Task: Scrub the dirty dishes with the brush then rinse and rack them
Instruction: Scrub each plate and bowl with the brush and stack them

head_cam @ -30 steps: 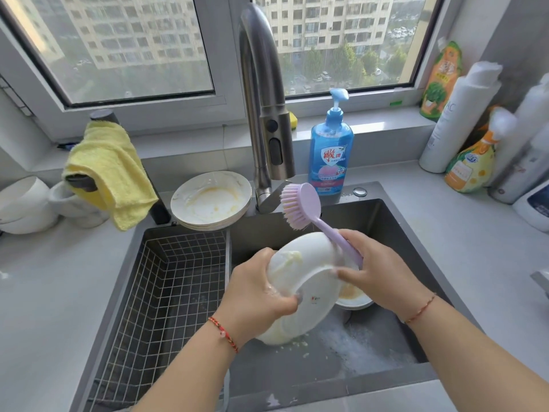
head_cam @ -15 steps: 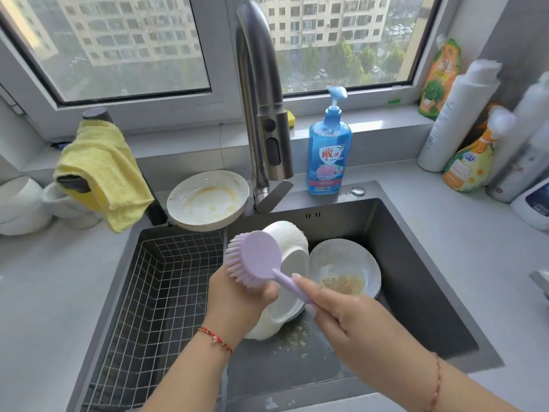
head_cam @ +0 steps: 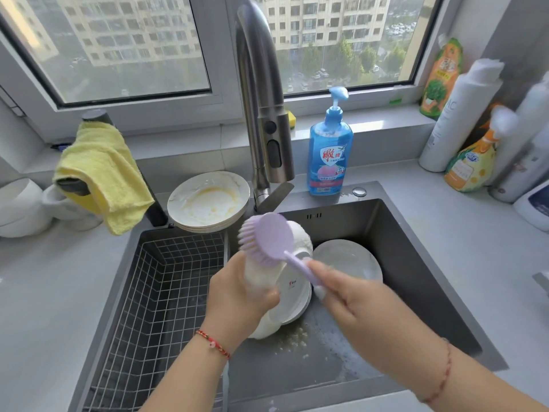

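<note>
Two bare forearms reach forward over a dark sink (head_cam: 416, 292), each wrist wearing a thin red string bracelet. The left hand (head_cam: 237, 295) curls its fingers around the edge of a white plate (head_cam: 285, 295), holding it tilted up on its side over the sink floor. The plate's underside faces right and bears a small red mark. The right hand (head_cam: 353, 301) grips the lilac handle of a brush (head_cam: 273, 239), fingers wrapped around it. The brush's round head is raised above the left hand, bristles pointing left, against the plate's upper part.

Below the plate, crumbs of food and patches of foam lie on the wet sink floor. Just right of the held plate, a second white dish (head_cam: 350, 260) rests flat in the sink.

To the left, inside the sink, sits a wire rack (head_cam: 160, 295).

Farther back, a stack of dirty plates (head_cam: 208, 200) smeared with yellow residue stands on the counter behind the rack. A yellow cloth (head_cam: 104, 171) hangs to its left, with white bowls (head_cam: 20, 206) beyond that. A steel tap (head_cam: 261, 108) arches up at centre. A blue soap bottle (head_cam: 329, 153) with a pump stands right of the tap. More bottles (head_cam: 463, 120) crowd the far right corner. Behind everything, a window (head_cam: 124, 46) shows apartment blocks.
</note>
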